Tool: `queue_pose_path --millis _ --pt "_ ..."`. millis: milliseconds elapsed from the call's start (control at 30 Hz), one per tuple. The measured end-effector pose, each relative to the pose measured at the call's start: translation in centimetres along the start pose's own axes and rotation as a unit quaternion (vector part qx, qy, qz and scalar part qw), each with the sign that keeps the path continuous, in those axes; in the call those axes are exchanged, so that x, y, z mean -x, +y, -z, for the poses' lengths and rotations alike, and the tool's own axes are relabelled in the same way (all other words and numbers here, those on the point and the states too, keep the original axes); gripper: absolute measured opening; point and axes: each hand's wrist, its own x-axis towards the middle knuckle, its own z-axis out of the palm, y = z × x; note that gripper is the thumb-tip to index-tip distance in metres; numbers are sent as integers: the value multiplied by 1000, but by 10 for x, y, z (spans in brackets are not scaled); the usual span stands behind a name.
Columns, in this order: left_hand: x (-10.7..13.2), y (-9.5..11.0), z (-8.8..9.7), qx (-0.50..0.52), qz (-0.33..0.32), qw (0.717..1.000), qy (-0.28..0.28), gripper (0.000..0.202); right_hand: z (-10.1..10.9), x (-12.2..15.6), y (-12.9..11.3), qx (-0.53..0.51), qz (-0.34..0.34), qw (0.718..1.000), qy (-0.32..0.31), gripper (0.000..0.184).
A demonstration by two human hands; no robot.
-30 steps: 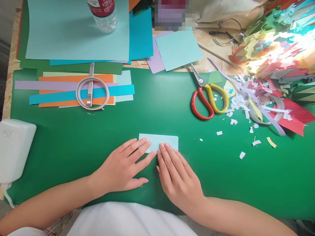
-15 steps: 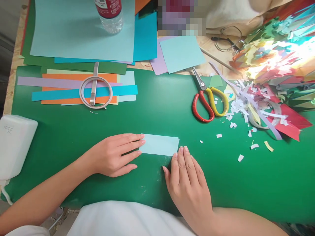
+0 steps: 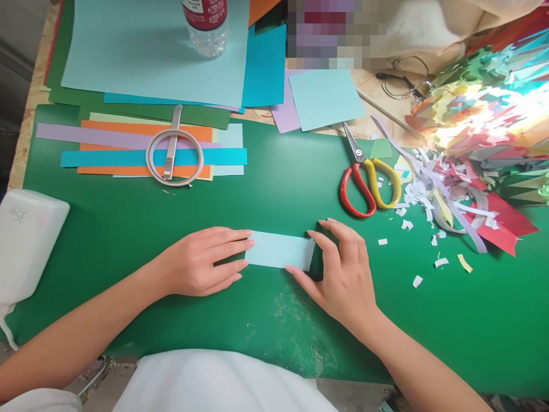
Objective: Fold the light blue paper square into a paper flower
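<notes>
While pale blue paper (image 3: 278,250) stretches left to right, left fingers (image 3: 227,248) outstretched over it, right fingers (image 3: 326,245) parted.

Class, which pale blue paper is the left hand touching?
The small rectangle, whose left end the left hand touches; the other pale blue papers lie farther back, untouched.

- White device (image 3: 32,246), left edge of table: the marking "35w" (image 3: 17,216) was printed in grey on the upper face. The characters stood upside down to the camera.
- Clear bottle (image 3: 209,43), upper left: the red label (image 3: 206,16) carried white print, too small and blurred to be read.
</notes>
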Motion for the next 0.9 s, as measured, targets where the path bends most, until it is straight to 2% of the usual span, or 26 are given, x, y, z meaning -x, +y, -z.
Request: queue_pose_path --millis 167,233,367,467,533,667,767,900 --pt "-2 1 -1 -60 -3 998 11 13 -2 -2 -2 -115 45 990 65 30" --pt "-3 1 -1 -79 12 997 18 18 -1 -1 -4 -113 49 990 76 33" --pt "-4 2 -1 -98 52 994 10 27 -1 -1 -6 -97 30 993 57 47" --pt "-4 3 -1 -103 63 993 -1 35 -2 -1 -4 -120 44 988 85 41" --pt "-4 5 -3 -105 67 992 6 37 -4 0 -3 -149 72 981 102 38" --pt "-3 13 -9 -101 93 989 54 36 -2 1 -5 -197 162 961 106 22" --pt "-2 19 -12 -75 90 991 62 31 2 -1 -8 -182 214 957 78 14" --pt "-3 21 -13 -58 65 993 73 16 7 -4 -11 -160 251 953 57 18"
